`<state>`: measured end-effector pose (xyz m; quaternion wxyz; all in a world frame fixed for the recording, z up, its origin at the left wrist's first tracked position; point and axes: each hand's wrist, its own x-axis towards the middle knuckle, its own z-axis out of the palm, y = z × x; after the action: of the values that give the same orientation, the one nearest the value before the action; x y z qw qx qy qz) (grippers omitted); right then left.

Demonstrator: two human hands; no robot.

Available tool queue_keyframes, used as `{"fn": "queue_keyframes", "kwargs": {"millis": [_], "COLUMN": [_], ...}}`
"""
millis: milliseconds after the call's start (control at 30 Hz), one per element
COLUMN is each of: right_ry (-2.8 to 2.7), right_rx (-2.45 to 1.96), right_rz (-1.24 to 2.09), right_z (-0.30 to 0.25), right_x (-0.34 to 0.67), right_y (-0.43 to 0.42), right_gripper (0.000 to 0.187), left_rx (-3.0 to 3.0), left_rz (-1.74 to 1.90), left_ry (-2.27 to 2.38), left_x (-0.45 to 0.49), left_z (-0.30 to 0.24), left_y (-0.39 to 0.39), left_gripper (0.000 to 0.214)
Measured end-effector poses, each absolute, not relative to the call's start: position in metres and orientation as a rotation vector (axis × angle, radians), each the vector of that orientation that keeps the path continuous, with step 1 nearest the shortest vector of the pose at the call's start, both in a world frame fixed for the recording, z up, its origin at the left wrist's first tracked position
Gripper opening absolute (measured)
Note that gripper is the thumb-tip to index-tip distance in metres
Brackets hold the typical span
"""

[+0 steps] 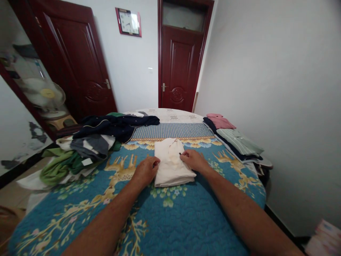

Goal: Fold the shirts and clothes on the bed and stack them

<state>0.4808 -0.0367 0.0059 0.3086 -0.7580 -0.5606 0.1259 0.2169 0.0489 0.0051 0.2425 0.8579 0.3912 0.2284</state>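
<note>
A white shirt [170, 172], folded into a neat rectangle, lies flat on the bed-like surface in front of me, its collar end pointing away. My left hand [147, 171] is closed at the shirt's left edge, thumb and fingers pinching the cloth there. On the opposite side, my right hand [195, 160] pinches the shirt's right edge. A small black tag [180, 154] shows by the right fingertips. The undersides of both hands' fingers are partly hidden.
A teal quilt [202, 217] with deer and flowers covers the round-edged surface. Loose clothes [106, 129] lie heaped at the left, dark blue, grey and green. Folded garments [237, 142] are stacked at the right near the wall. Beyond stand two dark red doors [181, 67].
</note>
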Motion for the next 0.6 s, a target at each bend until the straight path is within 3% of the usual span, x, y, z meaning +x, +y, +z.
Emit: {"fn": "queue_keyframes", "kwargs": {"millis": [233,400,600], "right_ry": [-1.566,-1.634,-1.925], "right_rx": [-1.681,-1.331,-0.969], "right_rz": [0.271,0.571,0.734], "right_z": [0.014,0.015,0.021], "right_x": [0.449,0.402,0.384], "right_y": [-0.042,-0.045,-0.052], "right_gripper": [0.016,0.015,0.017], "left_rx": [2.140,1.740,1.319], "left_rz": [0.638,0.622,0.735], "left_ry": [0.928,0.883,0.830], "left_x": [0.221,0.221,0.220], "left_z": [0.017,0.023,0.014], "left_y": [0.039,0.037,0.041], "left_gripper": [0.036,0.058,0.038]}}
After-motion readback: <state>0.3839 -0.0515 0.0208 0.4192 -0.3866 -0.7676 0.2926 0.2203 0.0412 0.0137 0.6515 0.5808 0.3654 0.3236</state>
